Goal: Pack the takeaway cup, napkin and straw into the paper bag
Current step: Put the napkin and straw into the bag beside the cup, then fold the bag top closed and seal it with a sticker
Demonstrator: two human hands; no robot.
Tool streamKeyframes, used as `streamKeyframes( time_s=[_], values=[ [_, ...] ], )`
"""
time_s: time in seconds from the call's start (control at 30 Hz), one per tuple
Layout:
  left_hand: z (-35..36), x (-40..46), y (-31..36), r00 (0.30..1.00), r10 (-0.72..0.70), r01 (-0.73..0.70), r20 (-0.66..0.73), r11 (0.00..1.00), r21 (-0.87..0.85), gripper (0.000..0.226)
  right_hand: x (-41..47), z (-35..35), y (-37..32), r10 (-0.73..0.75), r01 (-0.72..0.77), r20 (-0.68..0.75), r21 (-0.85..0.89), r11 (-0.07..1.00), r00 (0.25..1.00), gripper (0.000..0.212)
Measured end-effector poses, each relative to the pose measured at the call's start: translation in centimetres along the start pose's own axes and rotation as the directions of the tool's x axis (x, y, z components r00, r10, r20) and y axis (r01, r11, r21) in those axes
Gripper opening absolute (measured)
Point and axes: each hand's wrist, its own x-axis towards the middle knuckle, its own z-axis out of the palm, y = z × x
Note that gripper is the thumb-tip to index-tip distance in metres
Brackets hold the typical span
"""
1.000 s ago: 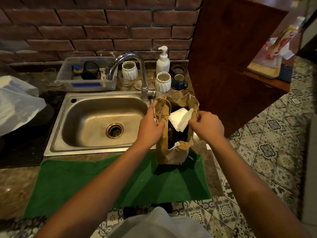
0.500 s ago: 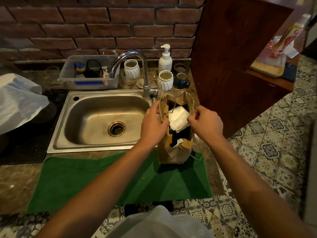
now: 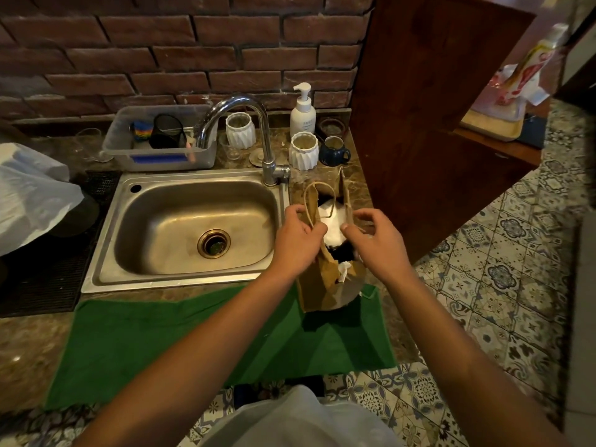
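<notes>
A brown paper bag (image 3: 317, 285) stands upright on the green cloth (image 3: 193, 343) to the right of the sink. A white napkin (image 3: 332, 225) fills its open mouth, and something dark, probably the takeaway cup (image 3: 343, 253), sits below it. A bit of white shows through a tear in the bag's front. No straw can be made out. My left hand (image 3: 298, 237) pinches the bag's left side near its twine handle. My right hand (image 3: 374, 237) is at the right rim, thumb and forefinger close on the edge, other fingers spread.
A steel sink (image 3: 190, 227) with a tall faucet (image 3: 254, 137) lies left of the bag. Behind stand a soap pump bottle (image 3: 303, 111), white ribbed cups (image 3: 303, 150), a blue mug (image 3: 333, 151) and a plastic bin (image 3: 161, 140). A wooden panel (image 3: 429, 124) rises right of the bag.
Both hands have pressed the bag's mouth narrower, so less of the napkin shows. The right hand's fingers have opened out from a closed grip.
</notes>
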Motion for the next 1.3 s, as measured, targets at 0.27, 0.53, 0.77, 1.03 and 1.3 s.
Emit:
streamKeyframes(
  time_s=[0.27,0.53,0.77,1.03,1.3],
  values=[
    [-0.1,-0.4,0.3,0.999,-0.015,0.015,0.045,1.000,-0.007,0.040,-1.4,0.0,1.0,0.147,-0.135,0.021,-0.285,0.949,0.989,0.068],
    [-0.2,-0.9,0.7,0.993,-0.028,0.032,0.114,0.999,-0.027,0.044,0.5,-0.1,0.2,-0.001,0.005,0.013,-0.256,0.967,1.000,0.013],
    [0.5,-0.7,-0.1,0.986,0.007,-0.004,0.164,1.000,-0.020,0.051,0.3,1.1,0.2,-0.079,0.117,0.172,-0.223,0.968,0.982,0.016],
    [-0.2,-0.2,-1.1,0.988,-0.050,0.049,0.149,0.999,0.008,0.034,0.3,0.8,0.1,-0.094,0.107,0.124,-0.106,0.989,0.988,0.013],
    [0.1,-0.9,-0.9,0.953,-0.153,0.214,0.260,0.951,-0.225,0.036,0.1,1.7,0.2,-0.159,0.195,0.206,-0.165,0.967,0.965,0.014]
  ],
)
